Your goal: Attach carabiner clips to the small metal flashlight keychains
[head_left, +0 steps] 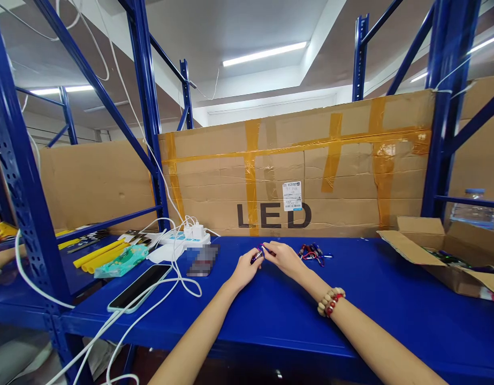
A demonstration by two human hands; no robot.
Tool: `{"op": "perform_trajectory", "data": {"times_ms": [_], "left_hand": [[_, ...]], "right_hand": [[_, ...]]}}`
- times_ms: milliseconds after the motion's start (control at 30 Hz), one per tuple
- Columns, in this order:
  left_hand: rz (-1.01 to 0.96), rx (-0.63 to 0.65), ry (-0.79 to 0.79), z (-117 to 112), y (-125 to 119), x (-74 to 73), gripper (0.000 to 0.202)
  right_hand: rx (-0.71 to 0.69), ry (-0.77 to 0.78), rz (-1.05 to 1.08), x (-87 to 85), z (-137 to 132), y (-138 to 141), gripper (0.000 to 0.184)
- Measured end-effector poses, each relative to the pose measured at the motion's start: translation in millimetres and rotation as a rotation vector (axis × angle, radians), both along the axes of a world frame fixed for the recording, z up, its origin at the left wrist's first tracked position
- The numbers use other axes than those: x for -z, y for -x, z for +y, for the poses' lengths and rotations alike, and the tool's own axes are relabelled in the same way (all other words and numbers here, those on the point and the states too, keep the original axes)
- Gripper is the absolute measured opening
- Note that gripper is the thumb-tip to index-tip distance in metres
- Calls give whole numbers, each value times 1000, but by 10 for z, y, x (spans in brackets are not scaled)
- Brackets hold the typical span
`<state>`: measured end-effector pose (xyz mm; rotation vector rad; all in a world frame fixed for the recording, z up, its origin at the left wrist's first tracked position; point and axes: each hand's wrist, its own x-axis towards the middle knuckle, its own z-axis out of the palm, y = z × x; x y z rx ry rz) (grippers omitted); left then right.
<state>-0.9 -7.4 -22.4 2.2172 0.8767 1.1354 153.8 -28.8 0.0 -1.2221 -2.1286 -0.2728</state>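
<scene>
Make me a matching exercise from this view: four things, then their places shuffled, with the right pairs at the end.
Things
1. phone
2. heap of small coloured pieces
3. cardboard box
4. small dark piece

Places
A. far right, flaps spread open
B. at the fingertips of the left hand and right hand
C. lying flat, left of the left hand
D. on the blue table, just right of the right hand

Pairs: 1-C, 2-D, 3-A, 4-B
</scene>
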Motion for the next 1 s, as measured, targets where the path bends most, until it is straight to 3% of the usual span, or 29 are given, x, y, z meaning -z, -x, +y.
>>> {"op": "perform_trajectory", "data": {"times_ms": [300,467,667,833,1000], "left_hand": [[-9,-105,39,5,9,-15,19],[17,-215,33,70,46,28,13],[59,-194,-17,105,59,53,12],[163,-240,-42,123,75,97,13],[232,-255,-46,108,90,99,20]], "right_hand": [[-12,64,-1,3,-24,16,25],[-98,116,55,104,57,-13,36],[-137,273,201,177,95,5,53],[-188,309,97,153,61,7,37],[-65,312,-31,117,19,-5,25]]}}
